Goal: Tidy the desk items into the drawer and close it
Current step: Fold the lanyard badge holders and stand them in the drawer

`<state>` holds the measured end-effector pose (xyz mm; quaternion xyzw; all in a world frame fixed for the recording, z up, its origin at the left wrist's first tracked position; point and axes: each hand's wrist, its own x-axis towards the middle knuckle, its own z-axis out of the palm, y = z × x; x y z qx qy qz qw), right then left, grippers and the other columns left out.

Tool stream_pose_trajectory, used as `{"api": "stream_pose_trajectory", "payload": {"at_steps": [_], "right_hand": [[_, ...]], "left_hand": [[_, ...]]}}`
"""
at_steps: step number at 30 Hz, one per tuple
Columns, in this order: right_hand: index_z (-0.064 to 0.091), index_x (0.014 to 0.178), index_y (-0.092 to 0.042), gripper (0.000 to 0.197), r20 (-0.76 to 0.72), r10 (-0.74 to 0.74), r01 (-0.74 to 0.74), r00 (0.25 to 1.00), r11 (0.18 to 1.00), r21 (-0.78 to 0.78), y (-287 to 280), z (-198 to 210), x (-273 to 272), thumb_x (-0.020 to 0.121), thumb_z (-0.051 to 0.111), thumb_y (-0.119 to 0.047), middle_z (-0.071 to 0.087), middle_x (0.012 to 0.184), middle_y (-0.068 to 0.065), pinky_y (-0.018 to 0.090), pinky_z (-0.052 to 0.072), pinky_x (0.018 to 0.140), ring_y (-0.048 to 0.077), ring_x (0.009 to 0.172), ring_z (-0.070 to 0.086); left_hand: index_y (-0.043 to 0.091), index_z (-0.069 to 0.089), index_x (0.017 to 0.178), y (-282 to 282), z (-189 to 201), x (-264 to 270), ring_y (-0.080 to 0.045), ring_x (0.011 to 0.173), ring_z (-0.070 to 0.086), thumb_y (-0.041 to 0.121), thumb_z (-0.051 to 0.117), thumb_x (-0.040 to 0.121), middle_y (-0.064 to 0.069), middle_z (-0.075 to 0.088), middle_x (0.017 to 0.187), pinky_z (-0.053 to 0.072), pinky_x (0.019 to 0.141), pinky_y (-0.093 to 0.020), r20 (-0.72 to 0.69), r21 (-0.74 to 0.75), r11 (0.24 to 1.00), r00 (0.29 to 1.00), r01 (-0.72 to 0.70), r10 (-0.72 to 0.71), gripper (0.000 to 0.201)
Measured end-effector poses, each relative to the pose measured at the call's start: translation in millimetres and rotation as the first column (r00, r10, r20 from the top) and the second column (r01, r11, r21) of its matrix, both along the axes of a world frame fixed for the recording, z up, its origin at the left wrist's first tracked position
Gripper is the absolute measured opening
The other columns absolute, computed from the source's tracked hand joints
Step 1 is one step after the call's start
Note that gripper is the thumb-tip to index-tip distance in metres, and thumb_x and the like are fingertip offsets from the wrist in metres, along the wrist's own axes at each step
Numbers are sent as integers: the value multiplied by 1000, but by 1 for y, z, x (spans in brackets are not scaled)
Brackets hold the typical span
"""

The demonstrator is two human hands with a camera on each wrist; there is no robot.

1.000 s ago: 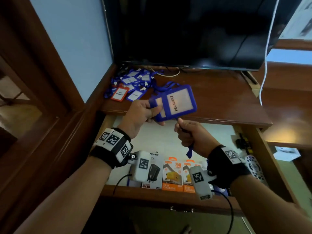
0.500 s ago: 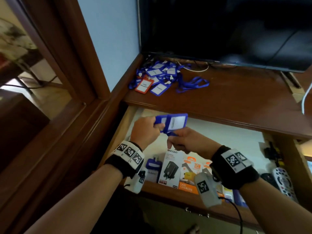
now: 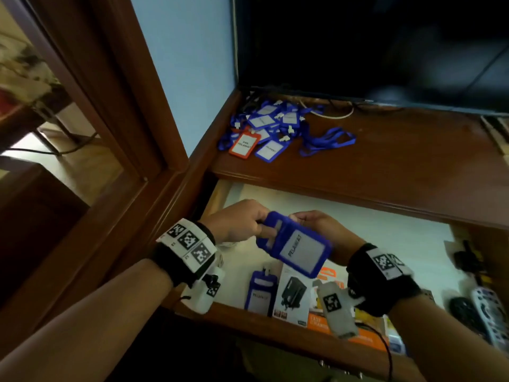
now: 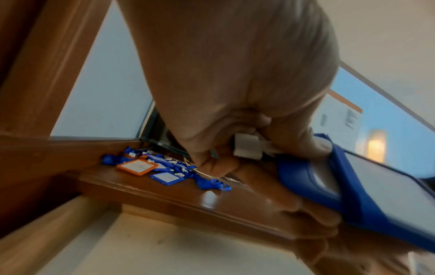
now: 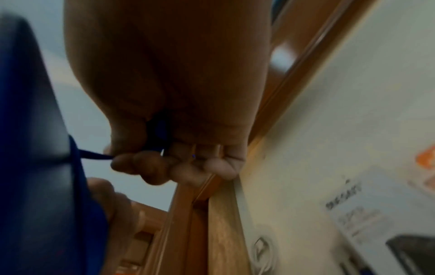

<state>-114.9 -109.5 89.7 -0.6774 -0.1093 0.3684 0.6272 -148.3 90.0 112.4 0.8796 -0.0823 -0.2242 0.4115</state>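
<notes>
Blue badge holder (image 3: 296, 248) gripped at its clip end by left hand (image 3: 237, 220), above open drawer (image 3: 275, 330). Lanyard (image 5: 94, 156) clenched in right hand (image 3: 316, 230). More badges (image 3: 264, 128) heaped on desk (image 3: 399, 166).

Everything's relative to the open drawer (image 3: 275, 323) here. The desk (image 3: 385, 166) sits above and behind it, with a pile of badge holders (image 3: 264, 128) on its back left corner and a monitor (image 3: 371, 45) behind that. Over the drawer's left part, both hands (image 3: 237, 221) share one badge holder (image 3: 294, 244). Inside the drawer, another badge (image 3: 260, 292) and some boxes (image 3: 292, 299) line the front edge, with remotes (image 3: 487, 307) on the right.
</notes>
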Motion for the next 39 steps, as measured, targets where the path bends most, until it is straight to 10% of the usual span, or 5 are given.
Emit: {"api": "stream_pose_trajectory", "payload": {"at_steps": [4, 10, 25, 32, 39], "right_hand": [[64, 80, -9, 48, -40, -178, 181, 983, 934, 309, 13, -12, -2, 50, 90, -34, 59, 68, 7, 25, 45, 52, 16, 57, 55], [61, 84, -12, 20, -199, -278, 342, 940, 789, 510, 45, 4, 18, 96, 45, -12, 46, 58, 3, 22, 33, 48, 10, 46, 36], [49, 72, -9, 23, -338, 9, 166, 941, 859, 484, 65, -14, 52, 89, 45, -23, 49, 58, 8, 28, 35, 57, 18, 53, 42], [63, 67, -10, 39, 184, -111, 152, 977, 962, -225, 70, -52, 102, 98, 50, -30, 60, 65, 10, 26, 33, 49, 19, 52, 45], [55, 119, -5, 42, 662, 19, 390, 749, 795, -464, 94, -89, 192, 86, 64, -29, 43, 130, 23, 37, 36, 99, 35, 118, 45]], "left_hand": [[14, 66, 101, 6, -4, 17, -20, 99, 65, 4, 57, 92, -6, 70, 101, 49, 96, -39, 11, -362, 910, 976, -200, 219, 16], [3, 65, 94, 1, -7, 37, -17, 87, 68, 9, 53, 94, -4, 73, 88, 53, 84, -33, 25, -669, 690, 920, -275, 391, 14], [4, 65, 101, 7, -37, 64, -23, 70, 62, 26, 52, 85, -11, 68, 76, 54, 67, -30, -248, -852, 316, 855, -416, 455, 31], [1, 62, 100, 47, -61, 69, -20, 83, 67, 15, 55, 74, -10, 72, 89, 57, 72, -30, -491, -753, 135, 687, -644, 536, 30], [4, 63, 74, 73, -115, 52, -10, 68, 63, 2, 63, 88, -10, 65, 77, 51, 66, -21, -284, -113, 743, 738, -659, 612, 15]]}}
